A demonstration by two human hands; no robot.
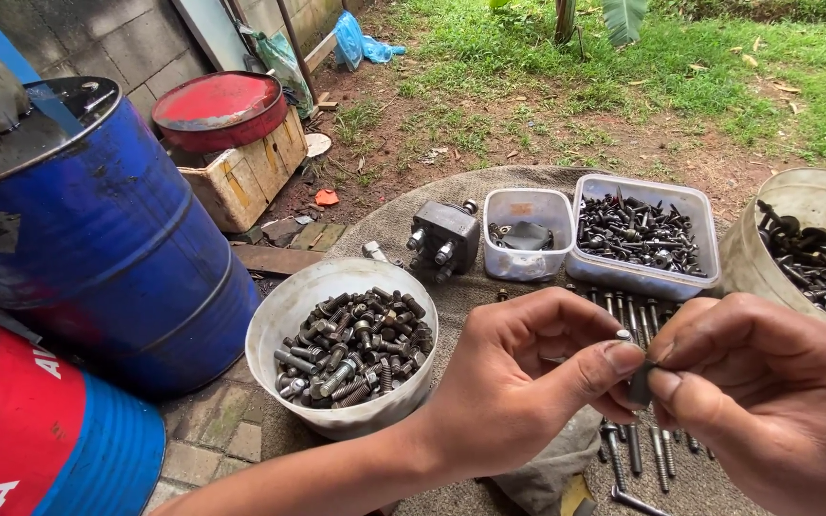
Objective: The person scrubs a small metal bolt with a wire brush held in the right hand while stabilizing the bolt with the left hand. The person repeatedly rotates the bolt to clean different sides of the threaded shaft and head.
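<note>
My left hand (518, 377) and my right hand (767, 392) meet in the lower middle of the head view. Between their fingertips they pinch one small dark metal piece (641, 384), likely a bolt or nut; most of it is hidden by the fingers. Under the hands, long bolts (635, 449) lie in a row on a grey-brown cloth (403, 215). To the left of my left hand stands a white bowl (279, 311) full of several short bolts and nuts.
Beyond the hands sit a large clear tub of dark bolts (700, 229), a smaller clear tub (528, 205), a dark metal part (445, 237) and a pale bucket of hardware (767, 229). A blue drum (117, 258) stands at left, a red-and-blue drum (50, 440) below it.
</note>
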